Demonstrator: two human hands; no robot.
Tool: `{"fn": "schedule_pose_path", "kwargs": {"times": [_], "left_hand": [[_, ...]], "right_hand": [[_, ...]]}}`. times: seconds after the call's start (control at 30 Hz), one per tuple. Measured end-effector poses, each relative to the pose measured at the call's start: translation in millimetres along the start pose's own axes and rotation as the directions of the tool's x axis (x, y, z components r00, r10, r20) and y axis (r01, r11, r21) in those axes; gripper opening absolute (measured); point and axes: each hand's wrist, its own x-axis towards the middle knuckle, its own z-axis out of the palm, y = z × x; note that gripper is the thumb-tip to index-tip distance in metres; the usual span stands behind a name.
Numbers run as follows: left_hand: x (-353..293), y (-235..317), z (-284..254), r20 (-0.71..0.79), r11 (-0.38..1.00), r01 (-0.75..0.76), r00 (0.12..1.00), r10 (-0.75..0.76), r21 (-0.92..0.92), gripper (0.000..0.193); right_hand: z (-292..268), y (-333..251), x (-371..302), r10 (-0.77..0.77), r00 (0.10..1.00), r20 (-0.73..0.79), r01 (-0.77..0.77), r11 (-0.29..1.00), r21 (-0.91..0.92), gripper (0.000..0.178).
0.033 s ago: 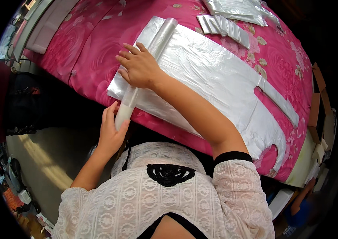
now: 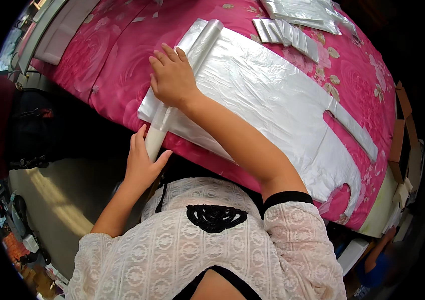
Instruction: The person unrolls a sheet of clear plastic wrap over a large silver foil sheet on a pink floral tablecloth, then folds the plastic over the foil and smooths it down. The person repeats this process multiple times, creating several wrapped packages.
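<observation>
A thin roll (image 2: 155,144) of clear plastic film with a white core end lies slantwise across a flat stack of whitish plastic vest bags (image 2: 272,90). Over the roll's middle rests my right hand (image 2: 175,77), palm down with its fingers stretched out. My left hand (image 2: 141,157) cups the roll's near end, just off the table edge; its fingers run along the left side and the thumb sticks out to the right. The bags' cut-out handles point to the right. Under the right palm, part of the roll is hidden.
A pink flowered cloth (image 2: 117,75) covers the table. Small folded plastic packets (image 2: 287,37) and a pile of plastic bags (image 2: 305,15) lie at the far right. Cardboard boxes (image 2: 397,145) stand beyond the right edge. Another person's arm (image 2: 378,250) shows at lower right.
My right hand has shifted slightly up along the roll, its fingers closer together. My left thumb has swung outward from the roll's near end.
</observation>
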Motion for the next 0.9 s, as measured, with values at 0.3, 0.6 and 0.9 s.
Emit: {"fn": "schedule_pose_path", "kwargs": {"times": [0.3,0.6,0.9], "left_hand": [[3.5,-1.8,-15.6,0.324,0.759,0.330,0.931,-0.166,-0.561,0.063],[16.3,51.2,3.7,0.499,0.572,0.430,0.866,-0.041,-0.699,0.051],[17.8,93.1,25.3,0.719,0.193,0.693,0.653,0.239,-0.694,0.046]], "right_hand": [[4.2,-16.2,-13.9,0.709,0.687,-0.156,-0.477,0.603,0.640,0.079],[-97.5,4.0,-29.9,0.655,0.684,0.321,-0.397,-0.034,0.917,0.053],[-127.8,8.7,-69.1,0.489,0.779,0.392,-0.182,-0.423,0.888,0.065]]}}
